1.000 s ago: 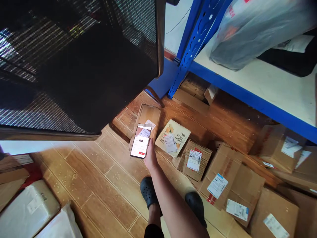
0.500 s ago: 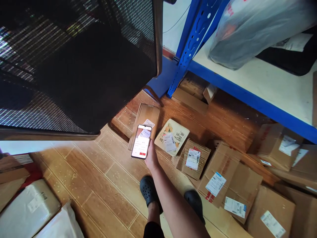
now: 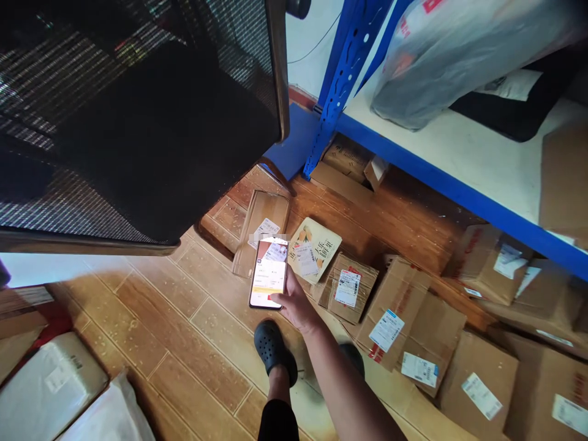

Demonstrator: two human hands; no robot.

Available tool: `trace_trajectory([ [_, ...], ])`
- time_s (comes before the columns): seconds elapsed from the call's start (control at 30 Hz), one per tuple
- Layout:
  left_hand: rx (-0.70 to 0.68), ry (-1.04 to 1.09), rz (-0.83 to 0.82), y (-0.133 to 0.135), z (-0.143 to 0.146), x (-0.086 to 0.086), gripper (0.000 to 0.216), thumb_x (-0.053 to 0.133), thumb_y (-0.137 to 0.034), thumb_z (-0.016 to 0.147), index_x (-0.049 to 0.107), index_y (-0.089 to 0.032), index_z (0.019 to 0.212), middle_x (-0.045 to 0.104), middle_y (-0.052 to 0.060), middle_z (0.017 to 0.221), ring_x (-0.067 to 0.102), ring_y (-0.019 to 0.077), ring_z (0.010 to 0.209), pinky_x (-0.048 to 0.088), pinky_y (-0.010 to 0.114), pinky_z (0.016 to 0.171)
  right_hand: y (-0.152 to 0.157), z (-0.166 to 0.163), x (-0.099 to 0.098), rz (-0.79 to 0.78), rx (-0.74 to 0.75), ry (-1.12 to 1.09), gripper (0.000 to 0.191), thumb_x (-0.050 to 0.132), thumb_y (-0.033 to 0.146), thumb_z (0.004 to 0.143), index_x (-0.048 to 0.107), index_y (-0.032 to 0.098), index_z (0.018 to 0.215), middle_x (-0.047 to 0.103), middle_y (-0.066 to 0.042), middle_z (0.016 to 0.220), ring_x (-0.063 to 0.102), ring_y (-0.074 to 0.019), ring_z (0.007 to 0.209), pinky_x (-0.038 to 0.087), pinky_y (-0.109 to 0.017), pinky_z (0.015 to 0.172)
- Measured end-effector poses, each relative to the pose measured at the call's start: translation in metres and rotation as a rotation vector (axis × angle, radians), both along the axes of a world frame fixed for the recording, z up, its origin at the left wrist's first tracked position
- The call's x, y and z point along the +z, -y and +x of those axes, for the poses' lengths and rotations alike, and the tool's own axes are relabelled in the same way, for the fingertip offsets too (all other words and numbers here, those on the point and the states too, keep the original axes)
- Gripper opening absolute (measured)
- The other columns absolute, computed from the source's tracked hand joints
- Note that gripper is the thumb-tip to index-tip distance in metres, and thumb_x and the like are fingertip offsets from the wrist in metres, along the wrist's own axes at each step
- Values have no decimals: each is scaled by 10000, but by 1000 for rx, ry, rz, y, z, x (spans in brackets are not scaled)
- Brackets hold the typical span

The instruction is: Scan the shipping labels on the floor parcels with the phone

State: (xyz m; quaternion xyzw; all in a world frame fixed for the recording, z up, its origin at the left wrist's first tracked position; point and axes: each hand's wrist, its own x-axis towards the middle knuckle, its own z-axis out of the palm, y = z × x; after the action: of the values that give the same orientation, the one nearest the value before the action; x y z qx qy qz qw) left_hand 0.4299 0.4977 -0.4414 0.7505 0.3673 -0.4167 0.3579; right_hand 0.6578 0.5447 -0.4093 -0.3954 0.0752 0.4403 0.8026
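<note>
My right hand grips a lit smartphone, screen up, held out over the wooden floor. The phone hangs above a flat brown cardboard parcel with a white label. Just right of it lies a cream parcel printed with oranges, then a small brown box with a barcode label. My thumb rests on the phone's lower right edge. My left hand is out of view. My black clogs stand on the floor below the phone.
A black mesh chair back fills the upper left. A blue metal shelf with a grey plastic bag runs along the right. Several labelled cardboard boxes crowd the floor at right; white parcels lie lower left.
My right hand has pulled the phone back toward me and slightly right, off the flat brown parcel's label. The phone screen now shows a yellow band. The view shifted a little right.
</note>
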Motion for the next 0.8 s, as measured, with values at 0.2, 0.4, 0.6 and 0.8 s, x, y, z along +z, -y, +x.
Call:
trace_trajectory([
  [0.2, 73, 166, 154, -12, 70, -75, 460, 355, -366, 927, 689, -241, 1217, 683, 45, 1273, 414, 362, 1418, 483, 520, 1037, 23, 1, 16, -23, 58, 72, 683, 772, 159, 611, 532, 282, 1238, 665, -60, 1311, 612, -305, 1220, 460, -507, 1066],
  [0.4, 116, 262, 258, -6, 58, -69, 495, 308, -270, 916, 635, -319, 1284, 675, -20, 1316, 373, 323, 1455, 444, 498, 1116, 35, -2, 28, -29, 49, 53, 709, 761, 138, 607, 509, 291, 1252, 688, -51, 1271, 595, -310, 1252, 455, -516, 1073],
  [0.6, 111, 323, 257, 6, 58, -73, 339, 494, -255, 875, 728, -285, 1119, 759, 21, 1137, 499, 271, 1371, 448, 376, 1137, 45, -6, 34, -15, 25, 47, 723, 764, 130, 613, 489, 297, 1261, 660, -57, 1330, 542, -303, 1327, 403, -522, 1134],
  [0.8, 123, 335, 265, 2, 63, -74, 415, 381, -362, 901, 742, -296, 1095, 758, -2, 1120, 567, 335, 1284, 502, 475, 1018, 59, -18, 39, -69, -9, 27, 703, 778, 140, 600, 501, 300, 1226, 683, -69, 1295, 608, -309, 1249, 428, -531, 1103],
])
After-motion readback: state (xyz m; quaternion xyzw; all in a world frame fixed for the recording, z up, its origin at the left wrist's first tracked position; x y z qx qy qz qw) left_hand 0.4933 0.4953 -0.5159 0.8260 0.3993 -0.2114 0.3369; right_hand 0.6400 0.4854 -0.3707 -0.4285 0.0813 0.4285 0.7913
